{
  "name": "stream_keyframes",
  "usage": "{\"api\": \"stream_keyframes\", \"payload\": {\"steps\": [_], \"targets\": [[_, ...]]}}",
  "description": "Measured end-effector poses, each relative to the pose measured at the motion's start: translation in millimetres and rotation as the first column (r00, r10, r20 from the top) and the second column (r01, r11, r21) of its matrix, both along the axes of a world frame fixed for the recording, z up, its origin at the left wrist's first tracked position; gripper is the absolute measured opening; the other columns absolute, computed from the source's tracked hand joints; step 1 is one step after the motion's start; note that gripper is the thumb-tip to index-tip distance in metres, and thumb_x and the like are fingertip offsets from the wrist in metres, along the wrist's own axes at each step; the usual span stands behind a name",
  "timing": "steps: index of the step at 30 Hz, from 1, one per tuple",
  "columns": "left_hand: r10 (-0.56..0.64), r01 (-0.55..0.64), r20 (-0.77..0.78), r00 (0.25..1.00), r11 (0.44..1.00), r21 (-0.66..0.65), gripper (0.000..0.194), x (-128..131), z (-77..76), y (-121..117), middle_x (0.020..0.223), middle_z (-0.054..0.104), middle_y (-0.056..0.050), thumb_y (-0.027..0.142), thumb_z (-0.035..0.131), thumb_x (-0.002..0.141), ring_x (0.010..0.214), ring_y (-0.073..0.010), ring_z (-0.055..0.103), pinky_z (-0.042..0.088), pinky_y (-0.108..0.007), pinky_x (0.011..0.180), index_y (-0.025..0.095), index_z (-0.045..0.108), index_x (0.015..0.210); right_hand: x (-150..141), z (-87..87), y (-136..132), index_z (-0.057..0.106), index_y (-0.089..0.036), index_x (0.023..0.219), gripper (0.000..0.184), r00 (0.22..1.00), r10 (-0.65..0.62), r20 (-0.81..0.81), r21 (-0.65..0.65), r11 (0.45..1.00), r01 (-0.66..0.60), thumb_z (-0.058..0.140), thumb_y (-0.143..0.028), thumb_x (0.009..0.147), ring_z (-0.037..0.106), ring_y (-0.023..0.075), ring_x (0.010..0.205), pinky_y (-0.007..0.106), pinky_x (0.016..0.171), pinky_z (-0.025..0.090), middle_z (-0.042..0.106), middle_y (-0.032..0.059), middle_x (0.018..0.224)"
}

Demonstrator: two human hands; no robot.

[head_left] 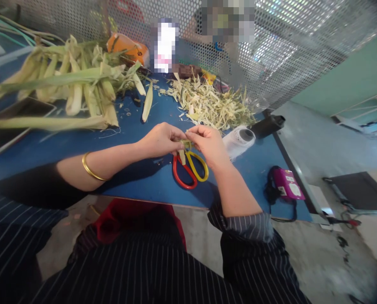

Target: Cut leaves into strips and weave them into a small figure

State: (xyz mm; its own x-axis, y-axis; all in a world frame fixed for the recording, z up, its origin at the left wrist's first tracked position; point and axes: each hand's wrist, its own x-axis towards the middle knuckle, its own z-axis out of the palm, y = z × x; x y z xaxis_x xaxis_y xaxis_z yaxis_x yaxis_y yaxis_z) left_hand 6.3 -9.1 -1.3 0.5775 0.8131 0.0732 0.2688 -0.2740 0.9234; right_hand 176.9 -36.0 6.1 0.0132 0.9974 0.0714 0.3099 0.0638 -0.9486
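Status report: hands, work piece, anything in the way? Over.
Left hand holding small husk piece. Right hand fingertips close against it, grip unclear. Scissors under the work. Thread spool beside right hand.

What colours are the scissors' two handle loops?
A red loop and a yellow loop, best seen in the head view.

This looks like a craft workshop: scissors (192,166) just below the fingers (176,135), plant scraps (210,103) beyond, thread spool (237,144) right.

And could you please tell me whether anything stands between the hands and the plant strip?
Nothing visible does: the left hand holds the plant strip, and the right hand is close beside it. The scissors show behind the strip, not in between.
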Motion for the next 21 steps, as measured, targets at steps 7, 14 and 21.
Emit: {"api": "stream_keyframes", "payload": {"steps": [7,14,21], "targets": [[-0.277,0.285,0.068,0.958,0.940,-0.189,0.019,-2,4.0,-2,0.059,0.068,-0.004,0.019,0.063,0.072,0.049,-0.0128,0.060,0.049,-0.022,0.050,0.018,0.077,0.084,-1,-2.7,3,0.059,-0.017,0.065,0.015,0.993,-0.112,-0.047,0.085,0.990,0.115,0.061,-0.025,0.078,0.042,0.0061,0.044,0.022,0.047,0.035,0.050,-0.0060,0.050],[-0.206,0.239,0.134,0.969,0.916,-0.322,0.013,-2,13.9,-7,0.062,0.068,-0.006,0.029,0.069,0.072,0.049,-0.0122,0.058,0.048,-0.023,0.050,0.019,0.076,0.075,-2,-12.2,8,0.055,-0.020,0.069,0.018,0.989,-0.145,-0.012,0.171,0.975,0.145,0.056,-0.030,0.084,0.047,0.0073,0.043,0.024,0.049,0.040,0.053,-0.0052,0.054],[-0.192,0.192,0.026,0.981,0.944,-0.267,0.030,5,7.4,-15,0.042,0.050,0.000,0.033,0.070,0.073,0.039,-0.0076,0.044,0.030,-0.020,0.040,0.016,0.061,0.051,-7,-13.9,3,0.051,-0.021,0.071,0.018,0.991,-0.052,0.120,0.224,0.974,0.023,0.054,-0.030,0.086,0.049,0.0077,0.048,0.025,0.054,0.042,0.054,-0.0055,0.057]]}}
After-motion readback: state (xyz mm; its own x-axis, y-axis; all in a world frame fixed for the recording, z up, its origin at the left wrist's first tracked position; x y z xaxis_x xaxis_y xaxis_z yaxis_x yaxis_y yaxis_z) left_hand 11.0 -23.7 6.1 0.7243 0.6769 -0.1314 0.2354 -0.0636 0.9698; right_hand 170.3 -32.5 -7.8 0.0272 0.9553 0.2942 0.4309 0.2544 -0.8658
